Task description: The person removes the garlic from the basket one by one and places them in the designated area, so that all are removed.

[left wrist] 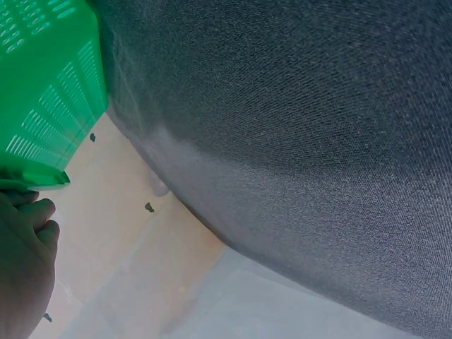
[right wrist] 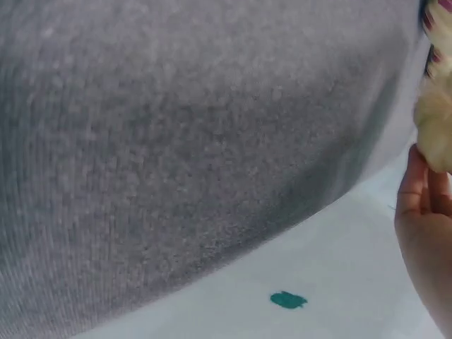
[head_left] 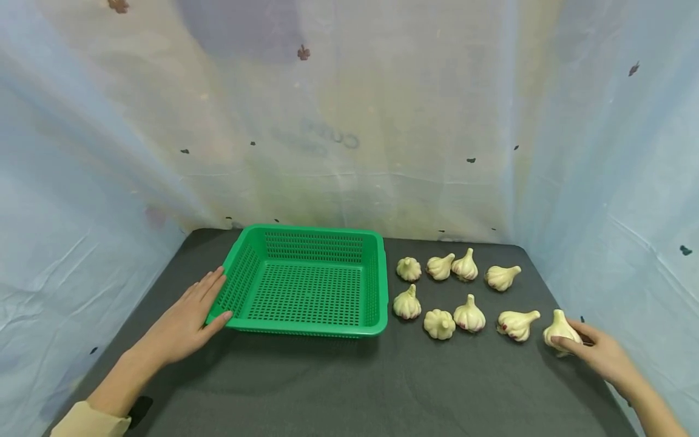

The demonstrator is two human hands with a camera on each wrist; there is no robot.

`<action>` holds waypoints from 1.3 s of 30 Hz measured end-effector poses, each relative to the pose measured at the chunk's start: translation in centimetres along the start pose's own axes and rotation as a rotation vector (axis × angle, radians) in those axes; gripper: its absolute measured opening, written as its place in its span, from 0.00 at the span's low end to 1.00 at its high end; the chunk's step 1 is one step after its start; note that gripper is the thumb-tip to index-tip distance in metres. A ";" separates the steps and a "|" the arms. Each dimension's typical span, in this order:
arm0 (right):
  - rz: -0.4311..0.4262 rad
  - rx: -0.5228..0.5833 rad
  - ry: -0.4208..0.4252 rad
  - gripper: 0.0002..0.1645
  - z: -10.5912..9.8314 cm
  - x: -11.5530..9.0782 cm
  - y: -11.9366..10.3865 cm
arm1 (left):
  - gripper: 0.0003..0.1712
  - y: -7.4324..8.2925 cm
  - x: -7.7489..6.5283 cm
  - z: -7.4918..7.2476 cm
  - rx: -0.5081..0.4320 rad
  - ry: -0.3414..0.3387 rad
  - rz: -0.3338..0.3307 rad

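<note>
A green plastic basket [head_left: 308,331] with slotted walls stands on the dark table, with nothing inside it. My left hand [head_left: 188,318] rests on its left rim, fingers laid out straight and thumb by the near corner. The left wrist view shows this hand [left wrist: 25,254] at the basket rim [left wrist: 35,175]. At the table's right edge, my right hand [head_left: 601,355] pinches a garlic bulb [head_left: 561,331] between thumb and fingers, its stem pointing up. In the right wrist view the bulb [right wrist: 434,131] is partly cut off at the frame's edge, above the fingertips [right wrist: 414,173].
Several more garlic bulbs lie in two loose rows right of the basket, among them a back one [head_left: 409,269], a front one [head_left: 439,324] and one [head_left: 517,325] nearest my right hand. Pale sheeting [head_left: 349,121] hangs behind and along both sides of the table [head_left: 349,388].
</note>
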State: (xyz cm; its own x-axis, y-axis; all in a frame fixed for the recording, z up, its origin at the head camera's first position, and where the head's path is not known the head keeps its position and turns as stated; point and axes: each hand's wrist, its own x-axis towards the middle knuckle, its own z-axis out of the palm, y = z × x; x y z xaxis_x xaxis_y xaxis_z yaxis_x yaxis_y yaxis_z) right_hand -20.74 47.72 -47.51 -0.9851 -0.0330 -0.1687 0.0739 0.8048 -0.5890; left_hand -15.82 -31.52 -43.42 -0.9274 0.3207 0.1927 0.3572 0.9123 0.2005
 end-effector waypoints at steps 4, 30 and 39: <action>-0.031 0.009 -0.023 0.49 0.7 0.2 -0.5 | 0.47 0.0 0.0 -0.2 -0.003 -0.001 -0.002; -0.180 0.248 0.081 0.43 3.4 0.9 -0.2 | 0.47 0.0 0.0 0.0 -0.002 0.002 0.008; -0.174 0.240 0.090 0.44 3.2 0.7 -0.1 | 0.48 -0.2 0.1 0.2 -0.001 -0.013 -0.006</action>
State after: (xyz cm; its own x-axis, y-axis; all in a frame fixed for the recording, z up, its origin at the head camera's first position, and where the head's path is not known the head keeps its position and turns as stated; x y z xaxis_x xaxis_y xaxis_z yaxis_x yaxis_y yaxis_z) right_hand -20.92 45.74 -50.13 -0.9951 -0.0972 0.0153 -0.0732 0.6280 -0.7747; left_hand -15.96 -31.59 -43.61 -0.9308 0.3184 0.1794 0.3518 0.9138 0.2031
